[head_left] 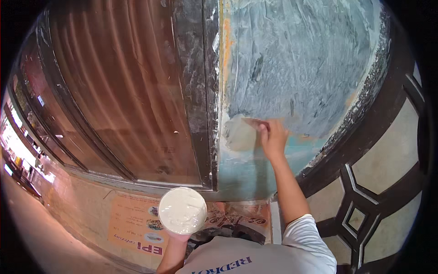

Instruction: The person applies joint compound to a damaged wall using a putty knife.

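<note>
1. Turquoise-blue wall panel [242,171], streaked grey-white over its upper part, fills the far side right of centre. To its left hangs a brown, folded curtain [118,91], seemingly behind glass in a dark frame [195,86]; to its right is a dark lattice with pale panels [360,182].

2. Your right hand [274,137] pinches a thin, flat, reddish-brown blade [256,123] between thumb and fingers, beside a pale patch [239,134] at the panel's left edge (whether the blade presses or only hovers, you cannot tell from this angle).

3. Your left hand [179,238] sits beneath a round tub of creamy white paste [182,211], near and left of centre. The tub hides most of the fingers, so their curl cannot be told.

4. Watch that tub: it looks nearly full, and a tilt while you attend to the wall could send paste over the rim. Uneven blade pressure could leave ridges, and straying left could smear the dark frame.

5. Your paste looks thick and glossy, with soft folds across its top; the wall patch is smoother, beige-grey and blurry-edged.
</note>
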Action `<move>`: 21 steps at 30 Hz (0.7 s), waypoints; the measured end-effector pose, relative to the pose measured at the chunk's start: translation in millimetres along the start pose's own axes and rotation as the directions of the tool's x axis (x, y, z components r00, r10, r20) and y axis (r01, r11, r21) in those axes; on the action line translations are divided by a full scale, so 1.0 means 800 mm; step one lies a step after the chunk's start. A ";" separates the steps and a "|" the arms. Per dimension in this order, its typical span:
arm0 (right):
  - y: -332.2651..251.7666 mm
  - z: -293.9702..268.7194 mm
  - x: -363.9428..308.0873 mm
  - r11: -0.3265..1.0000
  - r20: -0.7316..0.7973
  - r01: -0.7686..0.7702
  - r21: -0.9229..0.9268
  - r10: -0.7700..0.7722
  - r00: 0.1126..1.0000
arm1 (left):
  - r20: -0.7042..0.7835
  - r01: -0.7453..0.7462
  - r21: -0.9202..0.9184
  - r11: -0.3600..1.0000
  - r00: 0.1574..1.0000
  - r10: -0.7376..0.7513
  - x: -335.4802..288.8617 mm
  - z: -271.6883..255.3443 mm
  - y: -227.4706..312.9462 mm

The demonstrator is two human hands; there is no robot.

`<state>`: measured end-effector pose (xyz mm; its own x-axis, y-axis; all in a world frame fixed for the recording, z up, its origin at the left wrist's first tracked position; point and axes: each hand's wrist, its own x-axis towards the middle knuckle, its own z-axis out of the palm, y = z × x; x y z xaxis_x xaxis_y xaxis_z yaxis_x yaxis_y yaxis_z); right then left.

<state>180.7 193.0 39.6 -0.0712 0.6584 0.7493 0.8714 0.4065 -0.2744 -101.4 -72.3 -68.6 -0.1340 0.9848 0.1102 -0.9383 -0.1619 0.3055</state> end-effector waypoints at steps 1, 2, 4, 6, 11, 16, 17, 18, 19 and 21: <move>-0.007 -0.022 0.015 0.998 -0.098 -0.007 0.066 0.013 0.995 | -0.005 -0.003 0.001 1.000 1.000 0.003 -0.001 0.001 -0.003; -0.010 -0.033 0.022 0.991 -0.197 -0.009 0.131 0.035 0.980 | -0.075 0.003 -0.034 0.999 0.997 -0.006 -0.001 0.002 -0.005; -0.010 -0.029 0.009 0.987 -0.109 -0.013 0.159 0.030 0.994 | -0.146 -0.001 -0.066 0.998 0.989 -0.008 -0.003 0.003 -0.010; -0.009 -0.007 -0.022 0.978 0.006 0.019 0.206 -0.020 1.000 | -0.106 -0.025 -0.016 1.000 0.994 0.024 -0.005 0.005 -0.016; 0.000 0.050 -0.069 0.989 0.231 0.134 0.057 -0.143 0.962 | -0.075 0.056 -0.161 0.985 0.995 -0.069 -0.002 0.017 -0.026; -0.035 -0.024 0.024 0.991 -0.046 0.096 0.096 -0.092 0.995 | -0.129 0.013 -0.221 0.975 0.991 -0.043 -0.009 0.025 -0.033; -0.035 -0.039 0.035 0.989 -0.135 0.079 0.125 -0.062 0.989 | -0.132 0.011 -0.221 0.975 0.990 -0.041 -0.010 0.027 -0.036; -0.035 -0.045 0.040 0.986 -0.221 0.064 0.156 -0.028 0.975 | -0.127 -0.014 -0.165 0.986 0.992 -0.007 -0.011 0.028 -0.039; -0.034 -0.038 0.032 0.985 -0.217 0.065 0.161 -0.029 0.976 | -0.121 -0.042 -0.109 0.993 0.992 0.028 -0.013 0.029 -0.042; -0.031 -0.010 -0.002 0.973 0.035 0.119 0.197 -0.128 0.991 | -0.130 -0.039 -0.113 0.993 0.991 0.024 -0.011 0.033 -0.045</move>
<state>163.3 177.2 50.0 -0.1994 0.6223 0.7569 0.7440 0.5988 -0.2964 -57.7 -76.3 -55.5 -0.1968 0.9804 -0.0060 -0.9624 -0.1920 0.1921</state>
